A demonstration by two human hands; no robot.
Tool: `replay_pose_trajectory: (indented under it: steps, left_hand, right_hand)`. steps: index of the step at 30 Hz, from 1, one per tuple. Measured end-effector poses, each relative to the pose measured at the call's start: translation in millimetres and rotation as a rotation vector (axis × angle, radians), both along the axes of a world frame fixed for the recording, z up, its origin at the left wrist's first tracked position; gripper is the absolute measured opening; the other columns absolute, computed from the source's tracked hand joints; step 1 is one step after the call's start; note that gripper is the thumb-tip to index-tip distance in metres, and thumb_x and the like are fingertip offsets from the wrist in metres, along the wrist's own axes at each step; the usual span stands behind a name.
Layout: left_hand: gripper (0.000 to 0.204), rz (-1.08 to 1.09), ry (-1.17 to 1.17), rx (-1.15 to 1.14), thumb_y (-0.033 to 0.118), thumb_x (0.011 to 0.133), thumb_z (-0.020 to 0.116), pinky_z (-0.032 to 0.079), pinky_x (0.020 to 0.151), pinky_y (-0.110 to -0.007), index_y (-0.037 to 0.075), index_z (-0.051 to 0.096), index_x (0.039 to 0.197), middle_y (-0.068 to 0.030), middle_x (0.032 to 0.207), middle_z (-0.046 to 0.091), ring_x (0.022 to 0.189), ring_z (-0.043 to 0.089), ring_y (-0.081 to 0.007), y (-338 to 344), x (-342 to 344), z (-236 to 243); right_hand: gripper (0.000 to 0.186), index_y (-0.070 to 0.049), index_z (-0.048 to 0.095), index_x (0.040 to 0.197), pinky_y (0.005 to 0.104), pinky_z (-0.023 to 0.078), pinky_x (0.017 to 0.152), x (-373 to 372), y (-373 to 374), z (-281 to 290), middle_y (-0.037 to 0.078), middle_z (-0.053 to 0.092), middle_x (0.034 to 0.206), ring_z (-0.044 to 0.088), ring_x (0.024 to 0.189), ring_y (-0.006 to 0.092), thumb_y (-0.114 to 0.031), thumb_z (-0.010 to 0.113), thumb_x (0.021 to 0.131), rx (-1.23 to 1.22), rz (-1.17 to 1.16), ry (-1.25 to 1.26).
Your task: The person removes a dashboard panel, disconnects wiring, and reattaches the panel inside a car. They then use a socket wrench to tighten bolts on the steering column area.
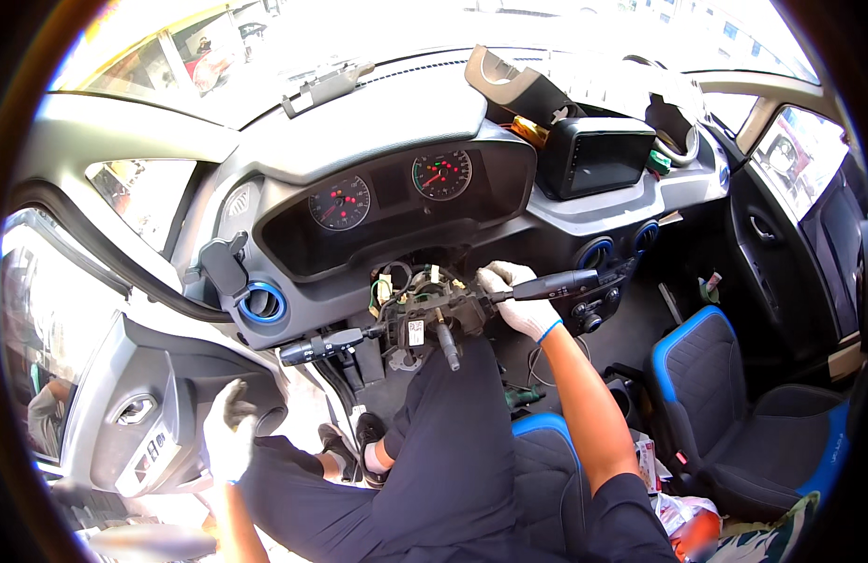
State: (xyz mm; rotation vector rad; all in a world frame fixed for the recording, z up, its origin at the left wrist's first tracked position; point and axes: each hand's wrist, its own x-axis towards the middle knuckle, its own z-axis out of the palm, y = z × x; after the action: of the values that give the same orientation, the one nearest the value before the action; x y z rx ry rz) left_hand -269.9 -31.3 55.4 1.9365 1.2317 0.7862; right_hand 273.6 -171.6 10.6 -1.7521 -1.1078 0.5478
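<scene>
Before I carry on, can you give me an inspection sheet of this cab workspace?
Surface: dashboard, with a curved trim piece lying on top.
Job's things: exposed steering column, no wheel on it; left stalk and right stalk in place.
Clutter: plastic bag by the passenger seat; green item low by the driver's seat, kind unclear.
Hands: left hand gloved, empty; right hand gloved, at the right stalk's base, grip unclear.
Cables: wires exposed on the column.
Surroundings: gauges lit.
</scene>
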Motion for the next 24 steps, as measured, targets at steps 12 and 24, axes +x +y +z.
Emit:
replay_pose_trajectory:
  steps: [12,24]
  left_hand:
    - [0.060,0.222,0.047,0.066,-0.005,0.095,0.063,0.053,0.113,-0.038,-0.003,0.061,0.155,-0.0215,0.147,0.070,0.125,0.071,-0.0251,49,-149,-28]
    - [0.046,0.321,0.291,0.250,0.010,0.094,0.075,0.061,0.105,-0.041,0.004,0.073,0.139,-0.0184,0.127,0.080,0.113,0.080,-0.0307,20,-156,-35]
  right_hand:
    - [0.037,-0.001,0.073,0.120,0.0500,0.057,0.095,-43,-19,10,0.023,0.078,0.110,0.075,0.106,0.0399,-0.034,0.061,0.110,0.028,-0.340,-0.479]
    - [0.016,-0.009,0.067,0.085,0.0489,0.051,0.064,-192,-51,102,0.015,0.064,0.080,0.065,0.073,0.0375,-0.013,0.081,0.092,0.150,-0.322,-1.073]
